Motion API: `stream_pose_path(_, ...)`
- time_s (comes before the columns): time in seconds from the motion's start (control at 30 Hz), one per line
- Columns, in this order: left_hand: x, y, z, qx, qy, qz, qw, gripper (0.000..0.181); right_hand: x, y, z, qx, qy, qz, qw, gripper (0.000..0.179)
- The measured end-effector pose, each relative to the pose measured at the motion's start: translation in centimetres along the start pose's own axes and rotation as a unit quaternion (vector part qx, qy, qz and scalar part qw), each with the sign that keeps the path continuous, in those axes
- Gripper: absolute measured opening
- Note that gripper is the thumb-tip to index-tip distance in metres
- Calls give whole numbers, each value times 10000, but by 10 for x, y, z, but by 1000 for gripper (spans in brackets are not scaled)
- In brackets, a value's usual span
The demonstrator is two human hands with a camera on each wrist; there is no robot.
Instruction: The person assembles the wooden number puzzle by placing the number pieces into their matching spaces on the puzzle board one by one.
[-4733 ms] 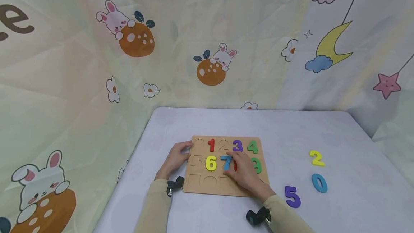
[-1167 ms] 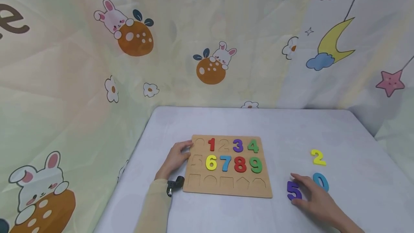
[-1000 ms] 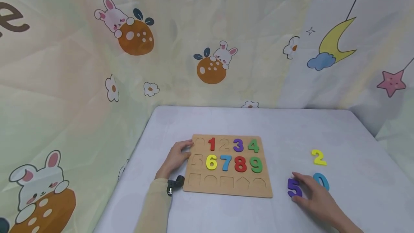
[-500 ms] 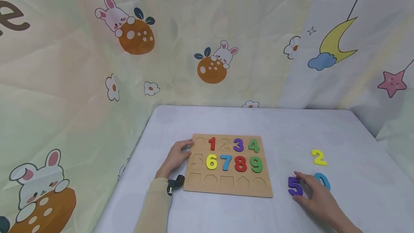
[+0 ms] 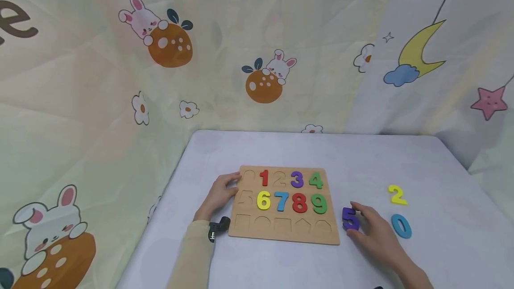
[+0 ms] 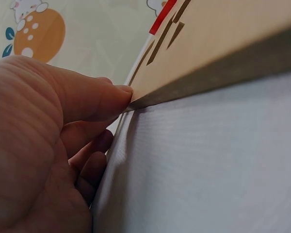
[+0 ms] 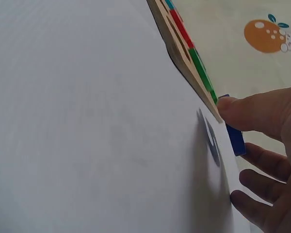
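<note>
In the head view, my right hand [image 5: 379, 237] pinches a purple number 5 [image 5: 351, 219] between thumb and fingers, just right of the wooden number board [image 5: 281, 235]. In the right wrist view the number 5 [image 7: 236, 141] is raised over the table, its shadow falling below. My left hand [image 5: 218, 194] rests against the board's left edge with thumb and forefinger; the left wrist view has the thumb [image 6: 99, 99] touching that edge. Coloured numbers 1, 3, 4, 6, 7, 8 and 9 sit in the board. The slots for 2 and 5, the top-left slot and the bottom row are bare.
A yellow number 2 [image 5: 397, 195] and a blue number 0 [image 5: 401, 226] lie on the white table [image 5: 449, 235], right of the board. A printed cloth [image 5: 225, 26] hangs behind the table and along its sides.
The right hand earlier was over the board near the 7 and 8, then went right to the 5. It has now lifted the 5 and carried it left toward the board. The left hand stays put.
</note>
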State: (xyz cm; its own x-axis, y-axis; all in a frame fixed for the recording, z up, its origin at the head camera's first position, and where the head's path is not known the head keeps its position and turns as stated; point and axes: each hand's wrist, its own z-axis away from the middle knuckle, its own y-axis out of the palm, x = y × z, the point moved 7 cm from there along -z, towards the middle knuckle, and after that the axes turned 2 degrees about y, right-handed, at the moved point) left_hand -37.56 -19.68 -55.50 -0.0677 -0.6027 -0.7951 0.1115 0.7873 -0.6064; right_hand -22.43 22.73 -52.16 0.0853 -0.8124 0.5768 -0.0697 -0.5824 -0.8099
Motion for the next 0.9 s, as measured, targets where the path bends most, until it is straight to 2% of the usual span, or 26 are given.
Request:
stream_pose_path(0.33,-4,-1,1,8,22,-42,10000,44,19,12,-10,-159,0,-196,9997,79)
stream_pose_path(0.67,0,-1,1,-2,-42,-30,10000,45,35,24,-16,-47,-38,-474,9989,74)
stream_pose_path(0.9,0,-1,0,25,-7,-31,10000,45,50,30,-16,-12,-227,-524,9984,71)
